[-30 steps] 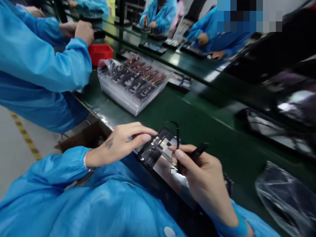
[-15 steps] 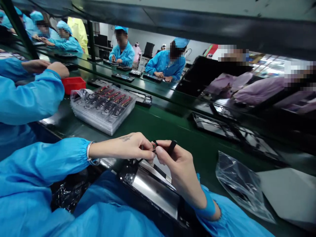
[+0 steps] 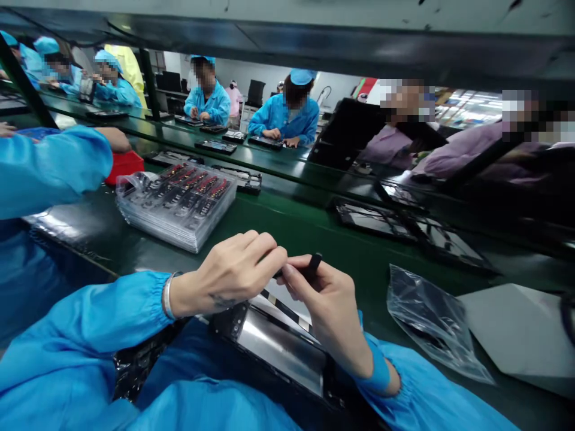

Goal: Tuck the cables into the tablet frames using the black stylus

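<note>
My right hand (image 3: 326,299) is closed in a pinch, with a small black strip (image 3: 315,261) showing above its fingers. The fingers of my left hand (image 3: 242,269) are pressed together and meet the right fingertips; whatever lies between them is mostly hidden. Beneath both hands, a dark device frame (image 3: 224,326) with a shiny metal panel (image 3: 283,344) rests tilted at the bench's near edge. A pale sheet-like surface and a black-and-cream strip (image 3: 287,311) show along its far side, partly covered by my hands.
A stack of clear plastic trays (image 3: 175,206) holding small circuit boards stands left on the green bench (image 3: 278,221), near a red bin (image 3: 123,166). Rightward lie a clear bag (image 3: 435,323), a grey-white sheet (image 3: 516,335) and device frames (image 3: 372,218). A co-worker's sleeve (image 3: 49,170) is at left.
My left hand has turned, its knuckles rising and its wrist dropping, while still meeting the right fingertips. My right hand keeps its pinch. The view has shifted slightly; the neighbouring co-worker's arm has moved.
</note>
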Demonstrator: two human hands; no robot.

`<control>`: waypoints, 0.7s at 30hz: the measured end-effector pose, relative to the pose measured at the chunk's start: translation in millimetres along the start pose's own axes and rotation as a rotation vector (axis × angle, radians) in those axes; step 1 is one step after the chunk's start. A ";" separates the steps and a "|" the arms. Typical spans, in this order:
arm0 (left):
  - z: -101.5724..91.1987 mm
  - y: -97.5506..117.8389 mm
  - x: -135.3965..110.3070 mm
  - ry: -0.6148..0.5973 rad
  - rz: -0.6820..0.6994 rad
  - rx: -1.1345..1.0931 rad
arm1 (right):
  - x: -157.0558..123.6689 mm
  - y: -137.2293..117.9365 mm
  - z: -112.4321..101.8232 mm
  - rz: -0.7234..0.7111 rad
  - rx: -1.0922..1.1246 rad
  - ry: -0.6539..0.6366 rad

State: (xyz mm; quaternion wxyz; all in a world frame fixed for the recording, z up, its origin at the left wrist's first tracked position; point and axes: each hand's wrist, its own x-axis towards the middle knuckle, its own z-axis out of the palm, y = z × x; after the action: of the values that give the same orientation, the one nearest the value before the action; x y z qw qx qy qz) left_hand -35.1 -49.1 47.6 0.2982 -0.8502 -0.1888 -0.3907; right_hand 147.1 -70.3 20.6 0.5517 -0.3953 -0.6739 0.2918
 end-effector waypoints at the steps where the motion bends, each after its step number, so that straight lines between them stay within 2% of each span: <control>1: 0.2 1.2 0.9 -0.005 0.003 0.016 | -0.4 -2.0 0.0 -0.018 -0.026 0.010; 10: -4.0 2.7 -0.5 -0.039 0.019 0.064 | -2.5 -2.7 -0.1 -0.110 -0.141 0.013; 16: -1.8 5.5 -2.4 0.000 0.035 0.039 | -5.9 -3.6 0.3 -0.161 -0.199 -0.061; 18: -5.9 4.2 -15.2 0.047 -0.083 -0.090 | -12.6 -2.6 -0.9 -0.129 -0.218 -0.095; 19: -10.1 2.5 -26.0 0.067 -0.200 -0.168 | -16.7 -1.6 -2.2 -0.102 -0.236 -0.101; 21: -22.9 -2.5 -56.4 0.123 -0.516 -0.279 | -24.0 2.8 -6.0 -0.036 -0.303 -0.088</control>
State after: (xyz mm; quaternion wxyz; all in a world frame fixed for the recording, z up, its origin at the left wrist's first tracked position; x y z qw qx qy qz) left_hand -84.3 -67.1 16.5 0.0803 -0.7816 -0.3246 -0.5267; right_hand 155.4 -89.6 7.3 0.4609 -0.4486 -0.7407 0.1940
